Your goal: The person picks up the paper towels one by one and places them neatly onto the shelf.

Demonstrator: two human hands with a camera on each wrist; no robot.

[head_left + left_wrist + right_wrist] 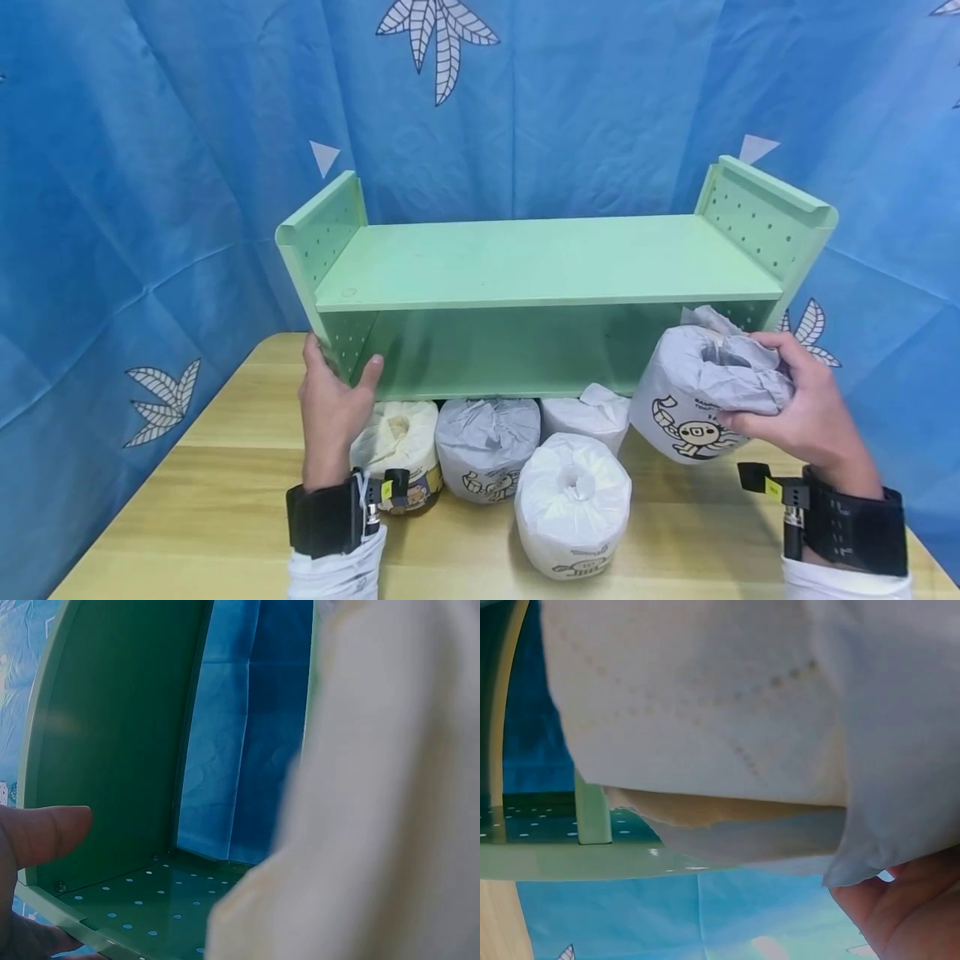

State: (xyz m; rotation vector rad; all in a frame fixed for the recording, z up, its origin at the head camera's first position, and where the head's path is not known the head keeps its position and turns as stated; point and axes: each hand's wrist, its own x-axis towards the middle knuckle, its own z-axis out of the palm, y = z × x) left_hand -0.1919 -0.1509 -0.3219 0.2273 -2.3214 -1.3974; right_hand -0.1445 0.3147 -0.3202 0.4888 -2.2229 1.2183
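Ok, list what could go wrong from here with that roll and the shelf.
1. The right hand grips the wrapped roll by its crumpled top only, so the wrapper may tear or slip.
2. The green shelf is steadied at one side panel by the left hand; a bump could shift it.
3. Rolls on the table crowd the lower opening and could get knocked.

1. A shelf unit (547, 267) stands on a table (225, 517), toward its back edge, with a curtain (150, 167) behind it.
2. Four paper rolls sit on the table before the shelf unit: three in a row at its foot (397, 446) (486, 446) (588, 417), one (572, 504) nearer the person.
3. The left hand (330, 408) grips the shelf unit's left side panel.
4. The right hand (806, 408) holds a fifth roll (701, 392) at the right end, before the lower opening.
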